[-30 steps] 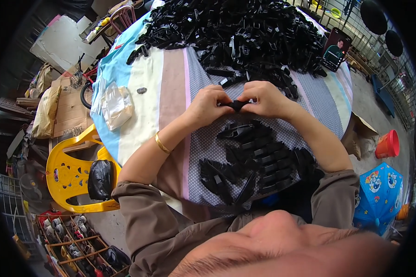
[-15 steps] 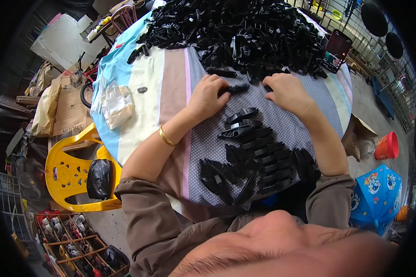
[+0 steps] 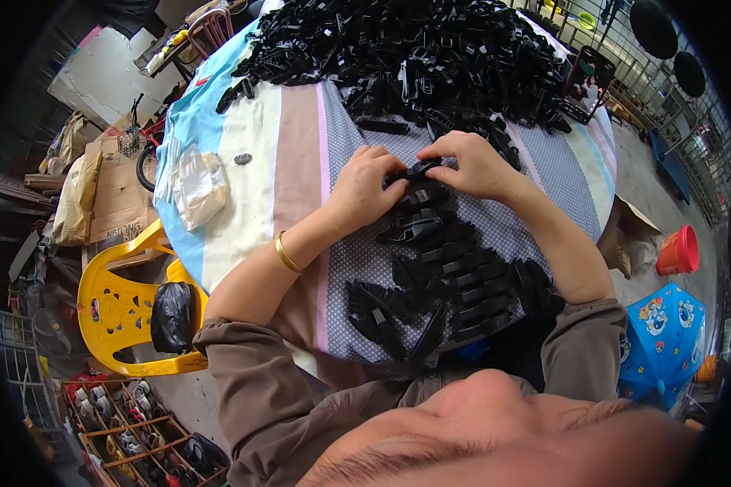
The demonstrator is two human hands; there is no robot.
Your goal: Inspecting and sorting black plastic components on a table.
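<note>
Between my two hands is a dark strap-like piece with a buckle, pinched at its left end by my left hand. My right hand has thumb and forefinger closed on the other end. The fingers cover most of it. Just below lies a column of similar black folded pieces, stacked overlapping toward my body. A few more black pieces spread out to the left of that column. One black piece rests flat beyond my left hand.
A large heap of black buckled pieces covers the table's far side. A phone stands at its right. On the striped tablecloth lies a clear plastic bag. Around are a yellow chair, red bucket and blue umbrella.
My right hand has moved left and closed on the piece in my left hand. Both hands now meet just above the column of black pieces.
</note>
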